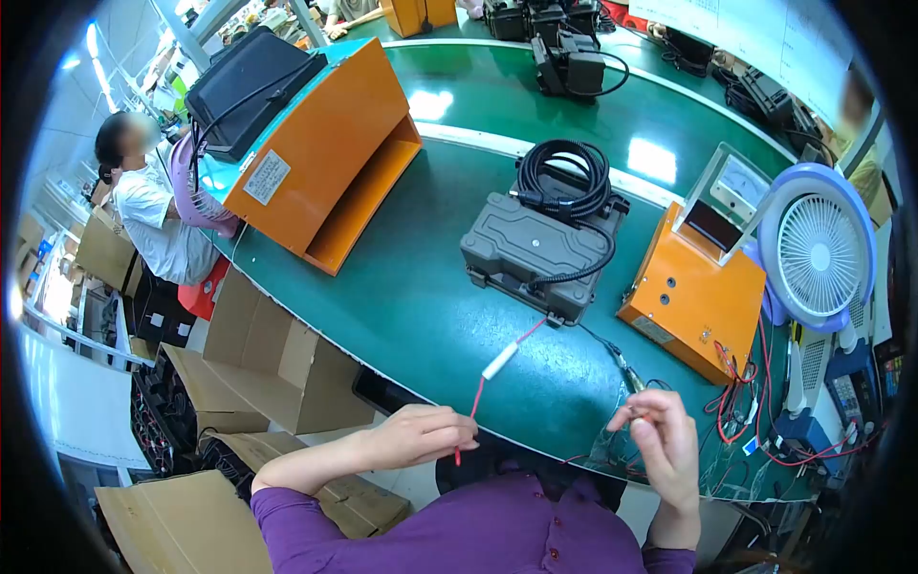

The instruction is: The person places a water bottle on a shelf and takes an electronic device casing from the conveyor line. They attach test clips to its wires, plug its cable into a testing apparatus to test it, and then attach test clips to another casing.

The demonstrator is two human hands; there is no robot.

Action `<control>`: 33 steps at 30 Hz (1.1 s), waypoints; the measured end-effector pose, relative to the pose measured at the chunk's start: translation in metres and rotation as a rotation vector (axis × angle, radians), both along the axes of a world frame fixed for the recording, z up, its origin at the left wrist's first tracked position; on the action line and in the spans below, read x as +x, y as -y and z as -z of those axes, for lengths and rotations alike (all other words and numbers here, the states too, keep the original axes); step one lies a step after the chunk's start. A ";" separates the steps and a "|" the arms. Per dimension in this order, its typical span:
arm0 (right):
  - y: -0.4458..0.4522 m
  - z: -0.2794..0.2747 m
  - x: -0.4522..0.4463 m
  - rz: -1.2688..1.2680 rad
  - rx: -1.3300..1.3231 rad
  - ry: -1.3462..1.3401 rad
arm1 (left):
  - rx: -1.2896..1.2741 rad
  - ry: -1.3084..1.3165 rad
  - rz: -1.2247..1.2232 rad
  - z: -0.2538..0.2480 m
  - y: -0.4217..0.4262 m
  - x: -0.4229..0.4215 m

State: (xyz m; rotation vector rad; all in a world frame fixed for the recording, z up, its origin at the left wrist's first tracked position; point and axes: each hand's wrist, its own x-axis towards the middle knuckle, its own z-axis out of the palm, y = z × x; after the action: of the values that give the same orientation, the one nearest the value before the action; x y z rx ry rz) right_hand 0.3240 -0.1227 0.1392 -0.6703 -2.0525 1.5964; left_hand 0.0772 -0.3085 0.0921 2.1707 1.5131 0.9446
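While a large orange cabinet stands to the left of the gray case, the left hand is at the case's near left, its forearm reaching in almost level and its wrist slightly bent. Thumb and fingers are closed together on a red wire, with a short end poking out below them. From that grip the wire's long axis slants up and rightward, through a white sleeve, to the case's near edge; the left hand is thus the nearer of the two to it. On top, the case bears a coiled black cable. To the case's near right, a dark lead slants toward a metal clip, just beyond the fingertips of the right hand. That hand is raised on a steep forearm, fingers curled toward the thumb; whether they pinch something small or touch the clip, I cannot tell. Farther right of the case stand an orange meter box and, past that, a fan.
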 end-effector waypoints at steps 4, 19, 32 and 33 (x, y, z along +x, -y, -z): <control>0.003 0.002 -0.007 -0.032 0.065 0.031 | 0.026 0.404 -0.012 -0.033 -0.014 0.006; 0.007 0.000 -0.031 -0.107 0.196 -0.046 | 0.143 0.640 -0.175 -0.029 -0.055 0.029; 0.009 0.000 -0.060 -0.115 0.392 -0.162 | 0.348 0.356 -0.289 -0.017 -0.059 0.028; 0.010 0.001 -0.061 -0.119 0.404 -0.177 | 0.340 0.361 -0.287 -0.017 -0.060 0.028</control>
State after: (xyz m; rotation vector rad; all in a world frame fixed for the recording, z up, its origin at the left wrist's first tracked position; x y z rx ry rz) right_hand 0.2632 -0.1323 0.1383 -0.2570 -2.2180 1.1930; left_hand 0.1050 -0.2487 0.1090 1.8697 1.5930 1.6955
